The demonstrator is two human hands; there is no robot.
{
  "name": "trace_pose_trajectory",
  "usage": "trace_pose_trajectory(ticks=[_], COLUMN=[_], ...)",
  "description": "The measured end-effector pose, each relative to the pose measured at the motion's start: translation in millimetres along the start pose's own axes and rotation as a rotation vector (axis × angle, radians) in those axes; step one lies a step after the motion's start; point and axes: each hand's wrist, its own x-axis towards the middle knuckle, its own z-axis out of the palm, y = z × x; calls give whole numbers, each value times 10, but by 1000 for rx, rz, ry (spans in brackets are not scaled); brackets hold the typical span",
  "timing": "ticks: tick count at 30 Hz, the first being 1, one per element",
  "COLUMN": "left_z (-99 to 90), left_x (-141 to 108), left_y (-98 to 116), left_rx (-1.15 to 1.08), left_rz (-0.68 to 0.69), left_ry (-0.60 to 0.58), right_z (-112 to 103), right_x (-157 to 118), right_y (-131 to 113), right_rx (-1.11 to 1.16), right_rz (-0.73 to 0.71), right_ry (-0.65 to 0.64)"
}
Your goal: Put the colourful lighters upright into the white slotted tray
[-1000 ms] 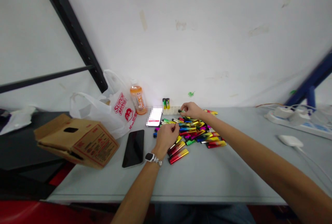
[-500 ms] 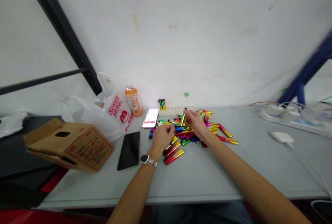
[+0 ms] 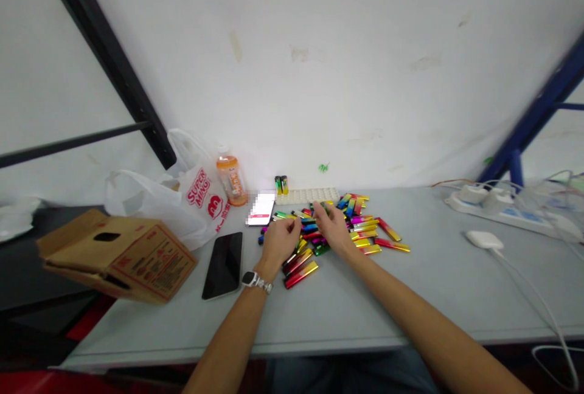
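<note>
The right hand [image 3: 333, 225] has shifted from the tray [image 3: 308, 196] to the lighters [image 3: 362, 235].

A white wall [image 3: 342, 90] (scuffed in places) rises behind a grey table [image 3: 447, 272].

On your left wrist you wear a small, square watch [image 3: 249, 279] with black face and pale silver frame; its bracelet of shiny silver metal links [image 3: 263, 286] goes around the wrist. Your left hand [image 3: 279, 243] and right hand [image 3: 334, 230] are bare. Your dark blue trousers [image 3: 392, 373] look blurred in the shadow.
</note>
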Motion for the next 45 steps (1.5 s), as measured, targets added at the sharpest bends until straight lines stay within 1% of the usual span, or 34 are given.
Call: trace_pose_trajectory(ticks=[2, 4, 8, 12, 17, 21, 24, 29, 37, 39, 42, 45], left_z=[0, -1, -5, -8, -7, -6, -9, -3, 6, 1, -7, -13], left_x=[1, 0, -8, -11, -5, -4, -5, -3, 1, -4, -9, -10], left_y=[7, 18, 34, 31, 20, 21, 20, 9, -6, -4, 3, 6], left_rx=[-5, -12, -20, -32, -28, -17, -21, -22, -27, -22, -20, -30], left_rz=[3, 5, 11, 24, 22, 20, 21, 32, 37, 39, 34, 35], left_ry=[-4, -12, -21, -23, -9, -9, -10, -5, 5, 7, 2, -13], right_z=[-9, -12, 7, 27, 21, 9, 10, 27, 39, 45, 61, 56], right_x=[-12, -20, -27, -32, -57, -98, -109, -86, -86, -94, -99, -64], right_y=[43, 78, 103, 98, 80, 51, 43, 65, 80, 78, 84, 96], right_rx=[-141, -229, -291, -281, -247, -205, -187, -225, -278, -250, -135, -56], right_rz=[-71, -119, -180, -185, -157, -184, -187, -165, -166, -166, -139, -103], right_ry=[53, 93, 131, 121, 114, 79, 79, 104, 103, 109, 93, -1])
